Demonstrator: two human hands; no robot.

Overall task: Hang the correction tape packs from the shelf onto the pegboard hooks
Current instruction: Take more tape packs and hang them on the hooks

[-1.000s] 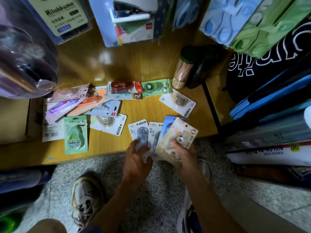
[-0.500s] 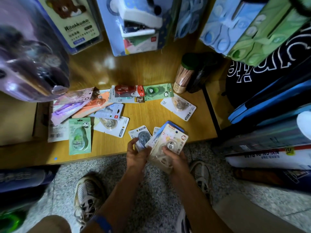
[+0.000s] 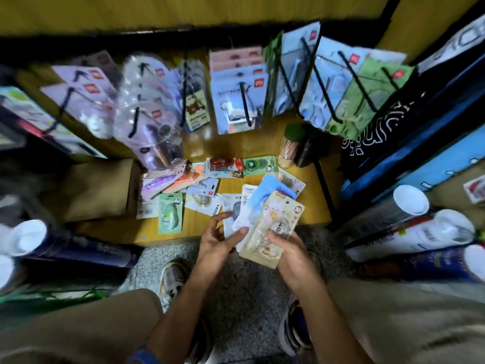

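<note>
Fingers (image 3: 273,236) of right hand (image 3: 294,256) clamp fanned correction tape packs (image 3: 273,227), long axis 7–1 o'clock, tops toward 1; left hand (image 3: 217,241) fingers pinch fan's L edge above shelf (image 3: 309,206).

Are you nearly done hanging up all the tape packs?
Not nearly. The hooks hold other goods, and none clearly carries these packs. Both hands are busy: the right hand grips a yellow pack, the left hand pinches the fanned packs behind it. Many more, like the green panda pack, lie on the shelf.
</note>
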